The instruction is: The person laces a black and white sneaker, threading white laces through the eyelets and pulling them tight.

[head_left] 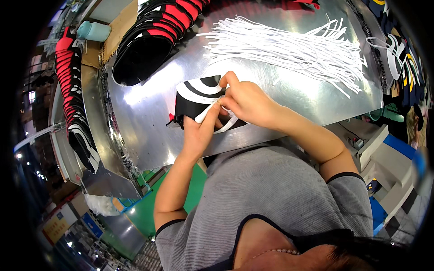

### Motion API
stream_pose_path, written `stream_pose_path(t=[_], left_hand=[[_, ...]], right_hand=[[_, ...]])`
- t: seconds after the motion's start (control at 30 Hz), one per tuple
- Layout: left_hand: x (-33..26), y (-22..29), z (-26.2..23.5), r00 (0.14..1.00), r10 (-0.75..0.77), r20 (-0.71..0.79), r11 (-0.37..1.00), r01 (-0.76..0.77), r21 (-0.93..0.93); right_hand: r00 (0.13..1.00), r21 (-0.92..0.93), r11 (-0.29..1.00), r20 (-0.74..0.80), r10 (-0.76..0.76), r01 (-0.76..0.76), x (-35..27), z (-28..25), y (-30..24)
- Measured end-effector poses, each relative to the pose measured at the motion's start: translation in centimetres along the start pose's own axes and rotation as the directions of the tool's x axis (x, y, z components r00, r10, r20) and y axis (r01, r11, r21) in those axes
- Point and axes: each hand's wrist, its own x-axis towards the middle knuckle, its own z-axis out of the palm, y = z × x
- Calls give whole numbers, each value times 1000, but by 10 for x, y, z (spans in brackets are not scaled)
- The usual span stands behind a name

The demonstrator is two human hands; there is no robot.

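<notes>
A black and white shoe upper [192, 107] with a little red at its edge lies on the metal table, just in front of my body. My left hand [201, 133] pinches it at a white edge strip. Close by, the fingertips of my right hand [247, 101] are closed at the same edge and seem to grip a white shoelace [232, 121]. That lace curves down below the right fingers. The exact pinch point is partly hidden, as the fingers of both hands nearly meet there.
A bundle of loose white laces [285, 49] lies at the far right of the metal table [144, 144]. Nested red and black uppers [156, 38] are at the back left, with another row [68, 86] beyond the left edge. Dark blue uppers [409, 67] hang at right. A pale blue cup [92, 31] stands back left.
</notes>
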Motion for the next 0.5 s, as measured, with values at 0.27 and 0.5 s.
stream_pose_path(t=[0.27, 0.5], left_hand=[[19, 1, -25, 937, -332, 106, 933, 343, -107], [28, 3, 0, 991, -104, -89, 995, 103, -15]], right_hand=[[986, -14, 987, -52, 159, -160, 3, -53, -11], [979, 179, 983, -205, -4, 41, 20, 5, 20]])
